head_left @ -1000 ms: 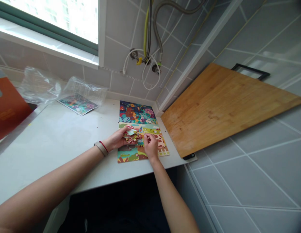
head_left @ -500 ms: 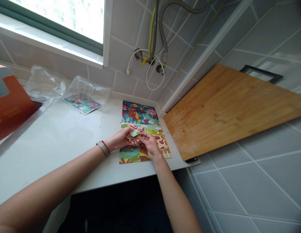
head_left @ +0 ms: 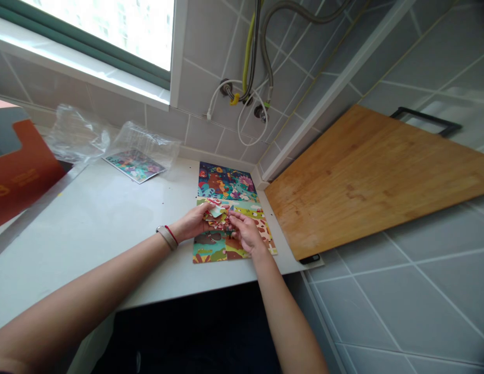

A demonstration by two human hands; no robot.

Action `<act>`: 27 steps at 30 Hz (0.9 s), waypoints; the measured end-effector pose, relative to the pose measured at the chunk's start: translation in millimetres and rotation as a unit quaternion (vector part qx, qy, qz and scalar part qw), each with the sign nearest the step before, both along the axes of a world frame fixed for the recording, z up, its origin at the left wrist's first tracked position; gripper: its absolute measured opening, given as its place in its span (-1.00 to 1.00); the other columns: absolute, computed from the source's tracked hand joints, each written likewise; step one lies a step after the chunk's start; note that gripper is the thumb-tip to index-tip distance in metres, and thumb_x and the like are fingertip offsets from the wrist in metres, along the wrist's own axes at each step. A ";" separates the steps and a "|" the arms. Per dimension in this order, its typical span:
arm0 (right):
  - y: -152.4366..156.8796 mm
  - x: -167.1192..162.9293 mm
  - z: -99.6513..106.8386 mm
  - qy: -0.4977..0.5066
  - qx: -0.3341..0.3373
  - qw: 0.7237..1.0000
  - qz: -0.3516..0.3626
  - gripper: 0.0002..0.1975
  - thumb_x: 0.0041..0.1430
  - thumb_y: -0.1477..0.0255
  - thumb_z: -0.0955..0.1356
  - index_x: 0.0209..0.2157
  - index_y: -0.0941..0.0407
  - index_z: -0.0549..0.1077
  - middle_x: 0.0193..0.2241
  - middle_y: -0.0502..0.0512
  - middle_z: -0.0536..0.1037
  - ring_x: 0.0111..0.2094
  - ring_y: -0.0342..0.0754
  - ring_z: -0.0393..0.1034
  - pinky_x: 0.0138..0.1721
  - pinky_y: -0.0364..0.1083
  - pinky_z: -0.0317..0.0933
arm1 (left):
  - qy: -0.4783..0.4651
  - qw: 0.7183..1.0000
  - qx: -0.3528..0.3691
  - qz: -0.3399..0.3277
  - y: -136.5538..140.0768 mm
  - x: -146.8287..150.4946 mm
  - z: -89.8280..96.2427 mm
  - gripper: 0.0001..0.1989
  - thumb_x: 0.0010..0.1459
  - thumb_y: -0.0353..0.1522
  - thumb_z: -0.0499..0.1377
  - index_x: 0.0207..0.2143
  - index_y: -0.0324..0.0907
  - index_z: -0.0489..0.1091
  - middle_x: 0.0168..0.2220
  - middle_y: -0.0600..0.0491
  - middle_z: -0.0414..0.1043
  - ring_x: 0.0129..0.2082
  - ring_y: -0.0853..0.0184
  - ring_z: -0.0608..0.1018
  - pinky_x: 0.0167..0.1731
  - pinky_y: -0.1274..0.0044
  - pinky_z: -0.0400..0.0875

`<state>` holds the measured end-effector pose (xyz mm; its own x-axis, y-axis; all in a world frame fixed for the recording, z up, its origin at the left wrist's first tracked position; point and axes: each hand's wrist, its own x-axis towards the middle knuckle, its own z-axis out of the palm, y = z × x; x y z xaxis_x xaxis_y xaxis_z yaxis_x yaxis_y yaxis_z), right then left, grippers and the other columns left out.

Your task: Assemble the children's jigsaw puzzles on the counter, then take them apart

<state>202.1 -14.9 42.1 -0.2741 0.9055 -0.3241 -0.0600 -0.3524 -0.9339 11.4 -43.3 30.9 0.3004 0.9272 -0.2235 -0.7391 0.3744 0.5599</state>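
Observation:
A thick handful of colourful puzzle pieces (head_left: pixel 217 212) sits in my left hand (head_left: pixel 192 222), whose fingers are closed round it. At the right edge of the handful is my right hand (head_left: pixel 246 232), with thumb and fingertips pinched on the pieces there; exactly how many it grips is hidden. Beneath both hands lies a picture sheet with animal and farm scenes (head_left: pixel 210 253), partly covered by them. Touching its far edge is a darker forest picture (head_left: pixel 228 182), lying flat.
On the white counter (head_left: pixel 120 223), a clear plastic bag (head_left: pixel 148 140) partly covers a picture card (head_left: pixel 134 166). More crumpled plastic (head_left: pixel 76 135) and an orange box (head_left: pixel 25 171) are at the left. A wooden board (head_left: pixel 374 182) leans against the tiled wall at the right.
My right hand has shifted slightly to the right along the edge of the pieces. My left hand keeps its hold. The view has turned a little.

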 end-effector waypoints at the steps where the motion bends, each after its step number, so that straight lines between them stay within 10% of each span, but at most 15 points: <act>1: -0.5 -0.8 0.3 -0.012 0.021 1.000 -0.010 -0.52 -0.16 0.32 0.60 -0.14 0.13 0.56 -0.46 -0.04 0.52 -0.49 -0.19 0.34 -0.60 -0.27 0.09 | 0.000 1.000 0.002 0.000 0.3 0.3 -0.7 -0.61 0.28 -0.42 0.09 0.08 -0.43 0.46 -0.09 -0.35 0.60 -0.23 0.06 0.70 -0.24 0.28 0.66; 17: 4.3 9.2 14.6 -0.085 0.136 0.986 0.043 -0.39 -0.10 0.47 0.50 0.08 0.04 0.53 -0.48 -0.14 0.40 -0.42 -0.10 0.50 -0.43 -0.10 0.49 | -0.047 0.997 -0.015 0.059 5.2 -4.5 0.0 -0.60 0.28 -0.45 0.07 0.12 -0.39 0.40 -0.12 -0.29 0.61 -0.31 0.15 0.67 -0.27 0.28 0.67; 22: 13.1 11.9 17.4 -0.151 0.175 0.961 0.154 -0.55 0.04 0.29 0.51 -0.01 0.07 0.56 -0.40 -0.01 0.56 -0.41 -0.05 0.52 -0.53 -0.15 0.40 | -0.045 0.998 -0.012 0.045 4.5 -5.2 1.1 -0.63 0.30 -0.44 0.04 0.08 -0.41 0.43 -0.12 -0.29 0.61 -0.29 0.16 0.67 -0.24 0.30 0.66; 27: 37.7 17.7 2.0 -0.182 0.208 0.958 0.081 -0.61 -0.01 0.17 0.51 -0.20 0.08 0.50 -0.51 -0.07 0.52 -0.58 -0.15 0.34 -0.62 -0.21 0.19 | -0.054 0.994 -0.004 0.091 8.6 -13.0 5.4 -0.71 0.27 -0.46 0.08 0.01 -0.32 0.43 0.03 -0.29 0.56 -0.12 0.07 0.67 -0.21 0.26 0.66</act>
<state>219.8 22.8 44.1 -0.3584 0.9324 -0.0460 0.3204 0.0766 -0.9442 -1.6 -34.7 36.3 0.1501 0.9669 -0.2063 -0.8507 0.2326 0.4714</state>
